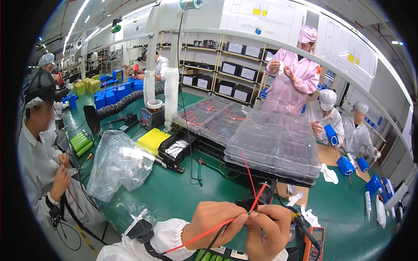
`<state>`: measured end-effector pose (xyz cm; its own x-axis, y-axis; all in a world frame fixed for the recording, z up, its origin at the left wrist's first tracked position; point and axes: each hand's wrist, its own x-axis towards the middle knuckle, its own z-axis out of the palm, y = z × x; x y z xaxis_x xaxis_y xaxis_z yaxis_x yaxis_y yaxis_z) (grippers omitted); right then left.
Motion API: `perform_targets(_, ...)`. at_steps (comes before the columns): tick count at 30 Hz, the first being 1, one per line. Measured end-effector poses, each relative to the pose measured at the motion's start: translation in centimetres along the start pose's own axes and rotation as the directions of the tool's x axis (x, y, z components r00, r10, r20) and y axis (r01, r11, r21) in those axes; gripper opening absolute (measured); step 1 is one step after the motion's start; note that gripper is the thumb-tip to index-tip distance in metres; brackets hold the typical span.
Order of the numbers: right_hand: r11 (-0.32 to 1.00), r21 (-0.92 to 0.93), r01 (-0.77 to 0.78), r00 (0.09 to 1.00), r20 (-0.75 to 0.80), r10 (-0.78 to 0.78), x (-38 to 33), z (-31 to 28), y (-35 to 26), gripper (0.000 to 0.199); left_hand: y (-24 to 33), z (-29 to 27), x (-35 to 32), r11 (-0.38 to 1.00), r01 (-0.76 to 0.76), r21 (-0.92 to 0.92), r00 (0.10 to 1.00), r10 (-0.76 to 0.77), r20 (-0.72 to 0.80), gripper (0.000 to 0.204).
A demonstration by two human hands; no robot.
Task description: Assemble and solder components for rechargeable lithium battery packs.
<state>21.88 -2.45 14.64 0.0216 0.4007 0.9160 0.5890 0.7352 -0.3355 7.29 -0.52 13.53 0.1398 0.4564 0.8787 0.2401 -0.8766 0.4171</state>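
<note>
Two hands meet at the lower centre of the frame over the green bench (183,191). Left hand (214,221): fingers curled closed, pinching a red wire (204,234) that runs down-left across the white sleeve; a black wire (216,238) lies beside it under the same hand. Right hand (269,229): fingers closed too, tips touching the left fingertips, gripping the same red wire where it rises up-right toward a black holder.

Far left: a co-worker in white sits bent over dark cables. Left of centre: a crumpled clear plastic bag (118,163) lies on the bench, with a yellow pad (152,140) and a black tray (176,149) just beside it on the right. Centre to upper right: stacked clear blister trays (273,145) with red leads inside. Lower right, just beside the right hand: an orange-edged multimeter (314,243). Right edge: seated people in white handle blue cylinders (346,165); a person in pink stands behind the trays.
</note>
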Motion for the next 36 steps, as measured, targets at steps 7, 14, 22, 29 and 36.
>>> perform_targets(7, 0.993, 0.103, -0.053, 0.992, 0.12, 0.041, 0.7, -1.1, 0.0, 0.021, 0.3, -0.1, 0.4, 0.999, -0.024, 0.041, 1.0, 0.023, 0.017, 0.004)
perform_targets(14, 0.988, 0.124, 0.093, 0.981, 0.158, -0.112, 1.3, -1.0, 0.2, 0.019, -1.0, -0.8, 1.2, 0.997, 0.069, -0.021, 0.995, -0.067, 0.067, 0.011)
perform_targets(22, 0.986, 0.066, 0.154, 0.968, 0.191, -0.164, 1.5, -1.7, -0.3, 0.018, -0.2, -0.7, 0.6, 0.935, -0.2, 0.292, 0.978, 0.17, 0.123, 0.016)
perform_targets(29, 0.973, -0.063, 0.222, 0.944, 0.263, -0.199, 0.2, -2.6, 0.4, 0.016, 1.4, -0.4, 1.0, 0.893, -0.183, 0.41, 0.982, 0.151, 0.111, 0.019)
perform_targets(36, 0.975, -0.041, 0.22, 0.952, 0.229, -0.205, -0.2, -1.7, 1.0, 0.018, 0.7, -0.5, 1.0, 0.86, -0.301, 0.411, 0.952, 0.297, 0.075, 0.017)
